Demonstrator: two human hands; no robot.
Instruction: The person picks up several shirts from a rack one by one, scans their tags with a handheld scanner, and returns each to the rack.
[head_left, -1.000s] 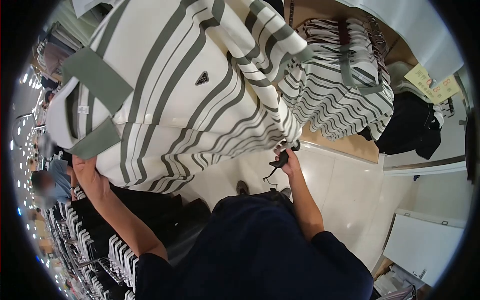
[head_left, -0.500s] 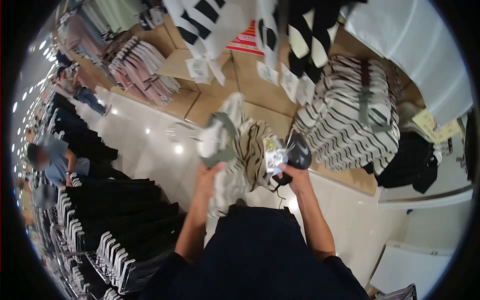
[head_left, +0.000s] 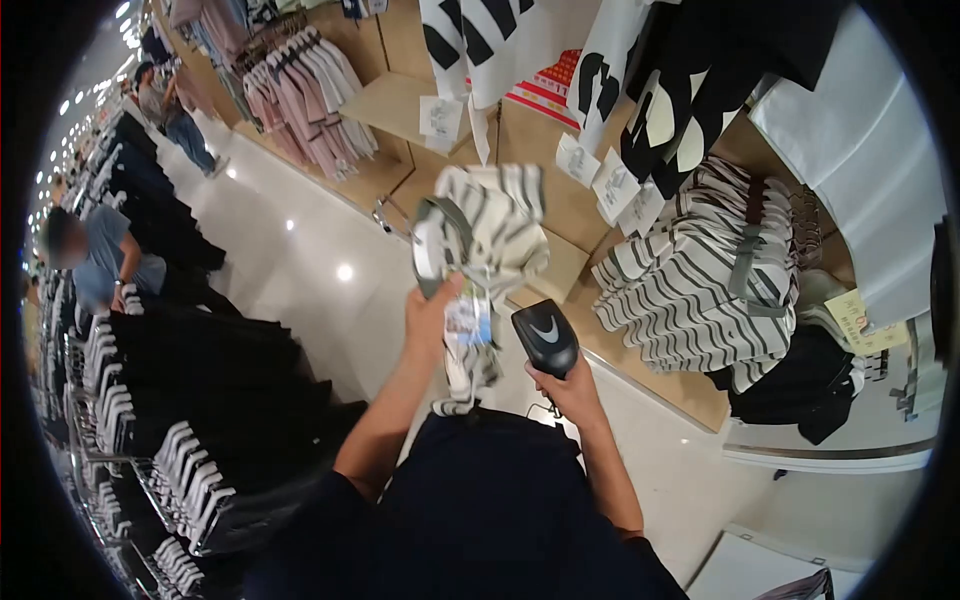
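A: What is held in the left hand (head_left: 432, 318)?

B: A bunched striped shirt (head_left: 478, 240) is gripped there, raised in front of the chest, with the fingers closed round the cloth. A paper tag (head_left: 467, 322) is seen hanging from the shirt just beside the thumb.

A: And the right hand (head_left: 572, 392)?

B: It is clenched round the handle of a black scanner (head_left: 545, 338). The scanner's head is tilted up and is seen just right of the tag, close to it; whether they touch cannot be told.

A: Where is the shirt placed against the rest?

B: It is held in the air above the pale floor (head_left: 300, 270), between a rail of dark clothes (head_left: 200, 400) at the left and a wooden display (head_left: 560, 210) at the right. Nothing is rested on.

A: What is shown on the display?

B: A stack of folded striped shirts (head_left: 700, 290) is laid on it, well apart from the held one. Black and white tops (head_left: 640, 70) with paper labels are hung above, and dark garments (head_left: 800, 390) are draped below the stack.

A: Are other people seen?

B: A person in a grey-blue top (head_left: 105, 260) is seen bent by the dark rail at the far left, and another person (head_left: 165, 105) is seen standing farther up the aisle, near a rack of pink shirts (head_left: 300, 95).
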